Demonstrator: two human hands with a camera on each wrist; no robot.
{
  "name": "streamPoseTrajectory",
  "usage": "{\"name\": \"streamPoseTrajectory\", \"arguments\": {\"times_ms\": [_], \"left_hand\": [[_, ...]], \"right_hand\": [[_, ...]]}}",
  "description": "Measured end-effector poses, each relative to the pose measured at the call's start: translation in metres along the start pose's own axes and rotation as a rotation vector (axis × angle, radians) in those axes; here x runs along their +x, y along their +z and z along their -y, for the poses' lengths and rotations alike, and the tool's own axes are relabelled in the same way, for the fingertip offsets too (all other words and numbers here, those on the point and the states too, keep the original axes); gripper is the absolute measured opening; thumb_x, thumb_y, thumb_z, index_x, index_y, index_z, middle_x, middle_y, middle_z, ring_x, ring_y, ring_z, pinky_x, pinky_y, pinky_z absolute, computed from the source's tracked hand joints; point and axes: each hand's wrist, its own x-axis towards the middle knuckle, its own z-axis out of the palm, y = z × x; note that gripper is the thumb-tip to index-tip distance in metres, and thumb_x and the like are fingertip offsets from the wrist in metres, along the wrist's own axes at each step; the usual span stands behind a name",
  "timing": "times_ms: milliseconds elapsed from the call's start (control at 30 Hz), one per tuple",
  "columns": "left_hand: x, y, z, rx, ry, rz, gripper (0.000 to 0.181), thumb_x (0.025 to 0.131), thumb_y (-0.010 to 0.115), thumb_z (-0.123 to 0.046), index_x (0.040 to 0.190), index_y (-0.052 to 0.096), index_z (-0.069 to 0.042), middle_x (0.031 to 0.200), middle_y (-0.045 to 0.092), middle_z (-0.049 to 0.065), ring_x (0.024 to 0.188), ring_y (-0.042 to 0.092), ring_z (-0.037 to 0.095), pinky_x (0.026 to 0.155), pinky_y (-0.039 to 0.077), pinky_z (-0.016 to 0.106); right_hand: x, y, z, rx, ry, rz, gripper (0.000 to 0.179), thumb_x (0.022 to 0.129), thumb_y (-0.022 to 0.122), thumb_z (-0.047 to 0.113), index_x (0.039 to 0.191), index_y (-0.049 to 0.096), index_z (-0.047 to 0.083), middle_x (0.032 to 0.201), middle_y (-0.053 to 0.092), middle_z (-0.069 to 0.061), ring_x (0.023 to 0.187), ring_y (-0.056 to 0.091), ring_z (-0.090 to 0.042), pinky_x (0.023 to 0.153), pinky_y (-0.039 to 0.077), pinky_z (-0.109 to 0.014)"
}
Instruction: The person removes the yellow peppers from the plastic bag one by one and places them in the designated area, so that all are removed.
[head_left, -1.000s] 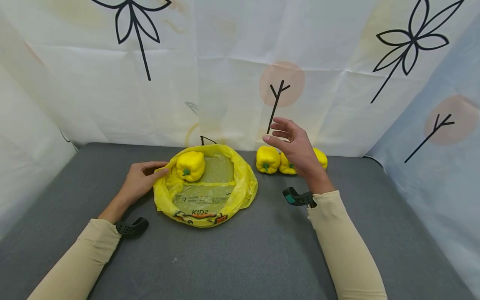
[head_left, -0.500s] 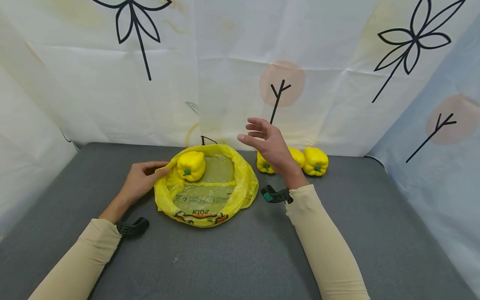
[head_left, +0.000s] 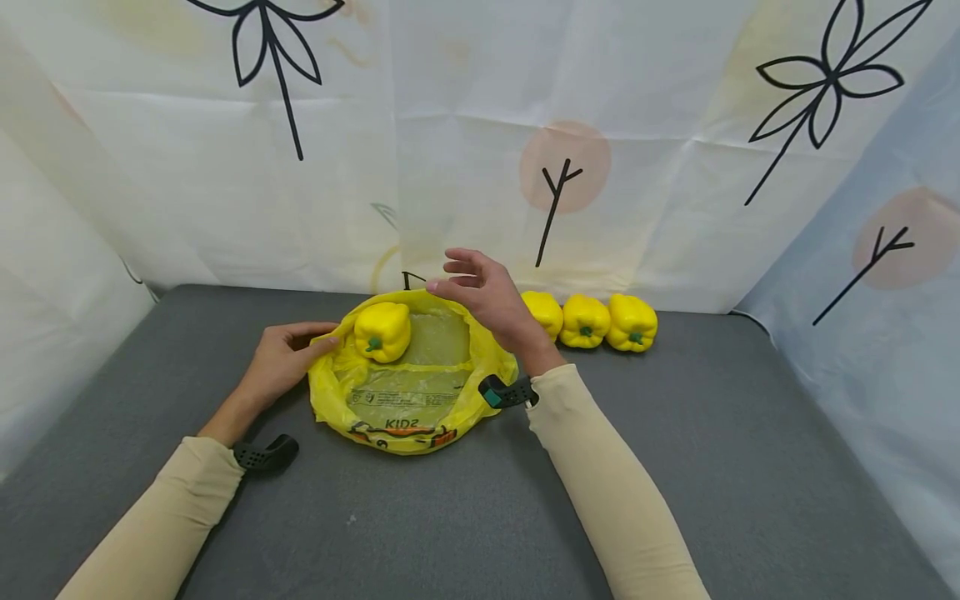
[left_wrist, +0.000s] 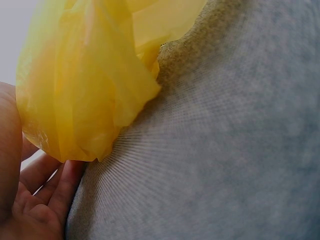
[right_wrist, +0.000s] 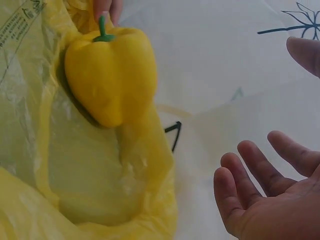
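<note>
A yellow plastic bag with its mouth spread wide lies on the grey table. One yellow bell pepper with a green stem sits inside at the bag's left back. My left hand pinches the left rim, thumb over the edge and fingers outside; the left wrist view shows the plastic between thumb and fingers. Over the bag's right back rim hovers my right hand, fingers loosely bent and nothing in them. In the right wrist view its fingers are spread apart from the bag and pepper.
Right of the bag, three more yellow bell peppers stand in a row: a near one partly behind my right hand, a middle one and a far one. A patterned white cloth hangs along the table's back edge.
My right hand has moved left, from over the row of peppers to over the bag's right back rim, uncovering the peppers to the right. The left hand, bag and its pepper have stayed put.
</note>
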Motion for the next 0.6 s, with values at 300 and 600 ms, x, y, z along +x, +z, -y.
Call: {"name": "streamPoseTrajectory", "arguments": {"times_ms": [300, 600], "left_hand": [[0.001, 0.001, 0.0, 0.012, -0.004, -0.005, 0.045, 0.103, 0.064, -0.033, 0.135, 0.065, -0.001, 0.13, 0.065, 0.022, 0.099, 0.058, -0.005, 0.079, 0.05, 0.012], [0.002, 0.0, 0.0, -0.012, 0.012, -0.005, 0.042, 0.103, 0.065, -0.027, 0.134, 0.065, 0.0, 0.129, 0.065, 0.023, 0.097, 0.059, -0.006, 0.077, 0.051, 0.011]], "right_hand": [[0.014, 0.023, -0.017, 0.0, 0.079, 0.074, 0.071, 0.094, 0.075, 0.026, 0.154, 0.043, 0.009, 0.153, 0.043, -0.017, 0.134, 0.047, -0.03, 0.111, 0.04, -0.05], [0.02, 0.038, -0.034, -0.029, 0.159, 0.123, 0.077, 0.091, 0.078, 0.03, 0.156, 0.041, 0.012, 0.15, 0.049, -0.011, 0.137, 0.046, -0.025, 0.109, 0.043, -0.042]]}}
